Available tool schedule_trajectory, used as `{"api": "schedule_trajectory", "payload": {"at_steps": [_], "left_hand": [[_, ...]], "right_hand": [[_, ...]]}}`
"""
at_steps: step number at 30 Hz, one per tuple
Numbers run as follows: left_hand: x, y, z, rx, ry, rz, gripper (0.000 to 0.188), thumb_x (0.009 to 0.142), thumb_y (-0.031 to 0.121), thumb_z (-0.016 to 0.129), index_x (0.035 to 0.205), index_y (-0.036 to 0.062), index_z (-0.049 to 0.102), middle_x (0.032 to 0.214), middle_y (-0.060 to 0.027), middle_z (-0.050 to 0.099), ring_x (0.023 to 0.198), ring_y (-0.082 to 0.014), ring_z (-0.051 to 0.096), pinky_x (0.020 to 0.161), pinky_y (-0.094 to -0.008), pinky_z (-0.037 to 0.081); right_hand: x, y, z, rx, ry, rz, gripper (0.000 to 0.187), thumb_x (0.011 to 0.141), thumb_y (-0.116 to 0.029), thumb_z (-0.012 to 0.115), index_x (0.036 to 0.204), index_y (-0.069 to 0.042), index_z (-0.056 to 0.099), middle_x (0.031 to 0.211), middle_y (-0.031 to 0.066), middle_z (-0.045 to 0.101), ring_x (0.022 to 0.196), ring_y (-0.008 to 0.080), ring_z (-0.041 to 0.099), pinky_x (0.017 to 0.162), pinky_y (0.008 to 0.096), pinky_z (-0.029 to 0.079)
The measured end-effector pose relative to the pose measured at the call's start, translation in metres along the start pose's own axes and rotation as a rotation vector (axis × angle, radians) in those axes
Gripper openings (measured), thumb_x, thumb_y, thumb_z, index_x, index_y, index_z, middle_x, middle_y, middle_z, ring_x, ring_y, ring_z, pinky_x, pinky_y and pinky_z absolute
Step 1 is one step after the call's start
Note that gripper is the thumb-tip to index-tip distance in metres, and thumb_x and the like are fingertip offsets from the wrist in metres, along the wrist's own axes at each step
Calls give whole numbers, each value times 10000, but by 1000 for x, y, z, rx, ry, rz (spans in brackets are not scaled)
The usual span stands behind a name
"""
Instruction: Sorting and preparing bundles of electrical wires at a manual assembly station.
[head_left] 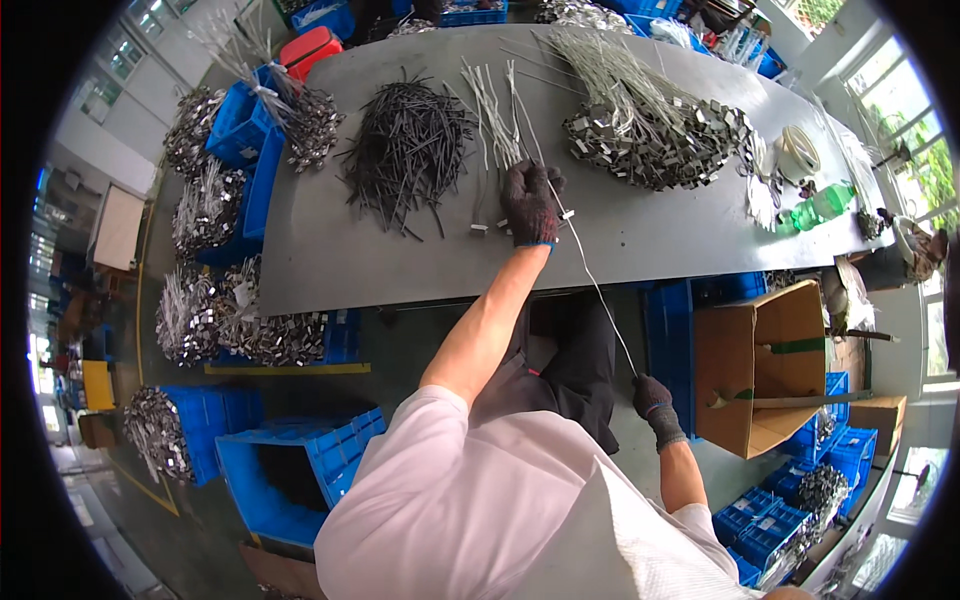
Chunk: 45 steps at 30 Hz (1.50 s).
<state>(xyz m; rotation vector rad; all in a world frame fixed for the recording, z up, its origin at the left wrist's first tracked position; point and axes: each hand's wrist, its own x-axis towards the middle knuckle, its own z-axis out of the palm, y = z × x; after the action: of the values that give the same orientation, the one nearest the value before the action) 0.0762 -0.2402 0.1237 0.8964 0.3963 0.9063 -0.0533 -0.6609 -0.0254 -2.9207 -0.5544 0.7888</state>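
Observation:
My left hand [530, 207], in a dark knitted glove, is closed over the grey table around a thin white wire [596, 285]. The wire runs out past its fingers toward the far side and bends down to the right, off the table's near edge. At its lower end my right hand [658, 408], also gloved, pinches it beside my right leg. Close to the left hand lie several white wires [492, 120] and a small metal clip [478, 229]. Left of them spreads a pile of short black tubes [405, 145]. What else the left fingers cover is hidden.
A big bundle of wires with metal ends [655, 140] lies on the table's right side. Beyond it are a tape roll [798, 155] and a green bottle [822, 206]. An open cardboard box [725, 380] stands near my right hand; blue crates [290, 470] stand at left.

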Motion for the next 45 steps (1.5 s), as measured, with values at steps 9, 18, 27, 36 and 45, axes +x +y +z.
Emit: {"api": "schedule_trajectory", "payload": {"at_steps": [9,18,27,36,45], "left_hand": [[-55,-35,-12,344,-536,-438,177,891,167,709,990,20,703,850,-81,717,737,-159,696,667,-295,568],[-50,-27,-22,326,-685,-600,160,843,139,704,820,-13,747,755,-81,721,693,-109,670,617,-272,535],[51,17,-105,1161,-363,-138,295,832,341,635,815,48,666,768,-187,633,777,-314,678,685,-426,509],[82,4,-209,1953,67,-232,353,863,361,655,1063,70,644,1044,-192,706,1039,-401,678,876,-506,553],[95,-31,-252,1913,-36,-265,327,893,377,616,872,60,696,1051,-177,732,978,-360,714,790,-478,583]], "right_hand": [[49,-91,-70,983,278,-190,278,963,-172,570,1215,-62,617,1081,244,658,983,437,650,843,463,529],[153,-185,-169,887,572,-487,391,940,-153,612,1301,-40,515,1231,250,572,939,402,671,727,419,576],[298,-103,-210,1336,452,308,908,855,-287,744,1555,-77,206,1117,238,656,571,221,612,502,398,528],[402,-59,-207,878,656,114,574,856,-468,703,1227,-30,676,1085,176,738,1067,379,667,913,437,513],[304,-80,-213,48,417,142,311,866,-323,631,1000,-46,674,958,229,724,899,397,711,766,480,562]]}}
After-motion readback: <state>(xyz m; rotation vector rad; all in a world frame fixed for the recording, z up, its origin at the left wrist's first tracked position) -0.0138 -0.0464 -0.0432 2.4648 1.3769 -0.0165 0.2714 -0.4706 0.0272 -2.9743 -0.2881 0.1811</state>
